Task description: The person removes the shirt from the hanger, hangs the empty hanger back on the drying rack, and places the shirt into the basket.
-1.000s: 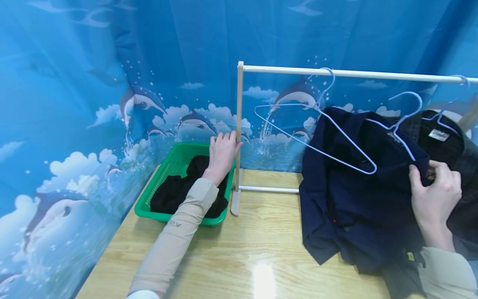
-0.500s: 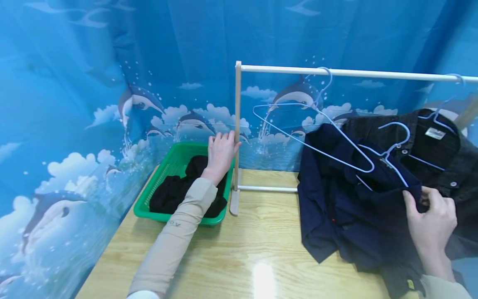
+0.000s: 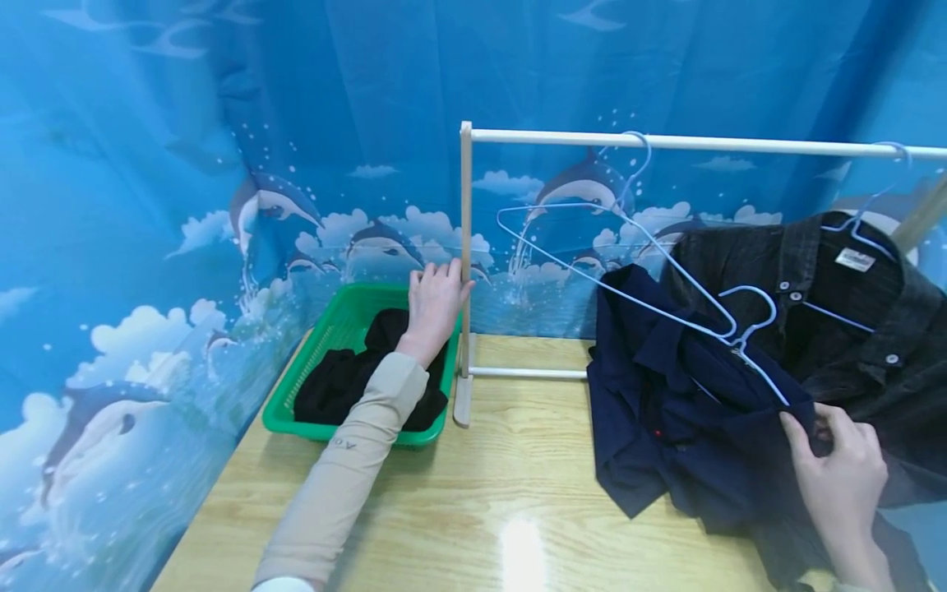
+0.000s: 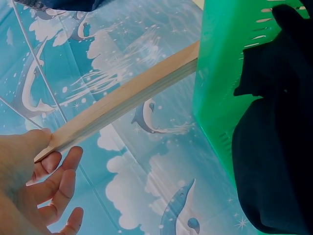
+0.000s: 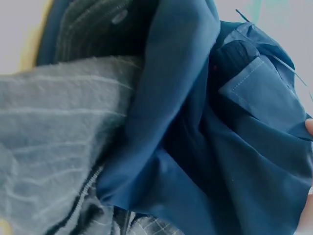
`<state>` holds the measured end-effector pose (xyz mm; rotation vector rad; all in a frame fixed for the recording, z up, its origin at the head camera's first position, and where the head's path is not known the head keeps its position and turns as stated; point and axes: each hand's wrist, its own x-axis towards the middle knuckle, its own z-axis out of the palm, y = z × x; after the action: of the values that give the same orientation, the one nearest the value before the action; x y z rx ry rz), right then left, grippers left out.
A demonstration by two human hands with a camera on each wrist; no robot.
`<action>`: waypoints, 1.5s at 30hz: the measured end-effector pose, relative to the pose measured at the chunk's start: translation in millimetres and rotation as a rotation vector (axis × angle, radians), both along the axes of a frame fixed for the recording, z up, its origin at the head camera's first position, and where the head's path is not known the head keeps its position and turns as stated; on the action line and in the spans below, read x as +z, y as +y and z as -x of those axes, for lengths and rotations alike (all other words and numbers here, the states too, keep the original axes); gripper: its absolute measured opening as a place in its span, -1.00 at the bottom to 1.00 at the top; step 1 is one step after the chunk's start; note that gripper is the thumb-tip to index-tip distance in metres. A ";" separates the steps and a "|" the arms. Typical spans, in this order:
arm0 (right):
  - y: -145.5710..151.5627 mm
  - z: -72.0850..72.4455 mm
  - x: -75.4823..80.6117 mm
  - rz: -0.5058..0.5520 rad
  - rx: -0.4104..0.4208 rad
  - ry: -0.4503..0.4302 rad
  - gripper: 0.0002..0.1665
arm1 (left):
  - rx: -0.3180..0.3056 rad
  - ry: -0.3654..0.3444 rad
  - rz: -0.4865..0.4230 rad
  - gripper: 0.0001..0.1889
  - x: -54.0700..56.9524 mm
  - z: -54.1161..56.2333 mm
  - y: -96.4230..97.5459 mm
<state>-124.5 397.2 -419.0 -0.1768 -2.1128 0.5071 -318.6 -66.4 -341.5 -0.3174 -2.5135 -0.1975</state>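
My left hand (image 3: 435, 308) grips the wooden post (image 3: 466, 205) of the clothes rack; in the left wrist view, thumb and fingers pinch the post's end. At the right, my right hand (image 3: 843, 477) pinches a navy shirt (image 3: 666, 419) near its shoulder. Inside the shirt's neck sits a pale blue hanger (image 3: 765, 378), its hook standing free below the rail. The right wrist view is filled by navy cloth (image 5: 264, 171) and a grey striped fabric (image 5: 58, 122), with fingertips showing only at the right edge.
From the white rail (image 3: 547, 136) hang a bare wire hanger (image 3: 547, 207) and a black denim jacket (image 3: 747, 247) behind the shirt. A green basket (image 3: 277, 411) holding black clothes (image 3: 325, 382) stands left of the post, on a wooden table (image 3: 518, 477).
My right hand has moved down and slightly left, taking the shirt's collar and its hanger lower and uncovering more of the black jacket. The left hand stays on the post.
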 end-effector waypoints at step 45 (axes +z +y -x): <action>-61.1 18.6 1.6 -0.103 0.387 0.155 -0.14 | 0.001 -0.004 -0.009 -0.62 -0.9 0.7 -0.1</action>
<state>-143.0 336.1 -417.4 0.3273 -2.0189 0.6144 -319.3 -66.5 -342.3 -0.3125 -2.5159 -0.2086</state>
